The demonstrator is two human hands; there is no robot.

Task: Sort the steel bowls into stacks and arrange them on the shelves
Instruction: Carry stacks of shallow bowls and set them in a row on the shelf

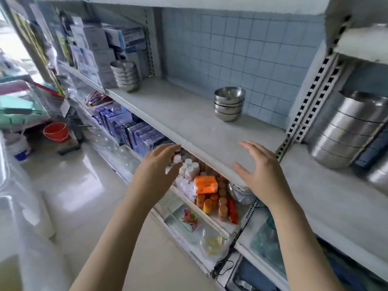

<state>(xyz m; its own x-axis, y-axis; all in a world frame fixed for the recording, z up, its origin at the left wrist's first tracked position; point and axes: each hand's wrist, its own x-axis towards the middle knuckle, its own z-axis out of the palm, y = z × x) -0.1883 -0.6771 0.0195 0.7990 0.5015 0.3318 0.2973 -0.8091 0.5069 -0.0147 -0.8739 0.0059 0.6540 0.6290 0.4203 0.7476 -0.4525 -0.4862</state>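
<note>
A short stack of steel bowls (229, 103) stands toward the back of the grey shelf (184, 118), near the tiled wall. A taller stack of smaller steel bowls (125, 75) stands at the shelf's left end beside boxes. A large tilted stack of steel bowls (348, 131) rests on the neighbouring shelf to the right. My left hand (156, 175) and my right hand (260, 175) hover at the shelf's front edge, fingers spread, holding nothing. Both are well in front of the middle stack.
Boxes (100, 45) crowd the shelf's left end. The lower shelf holds bottles (189, 166), an orange packet (205, 184) and jars. A perforated upright (310, 101) divides the two shelf bays. A red bucket (56, 132) stands on the glossy floor at left.
</note>
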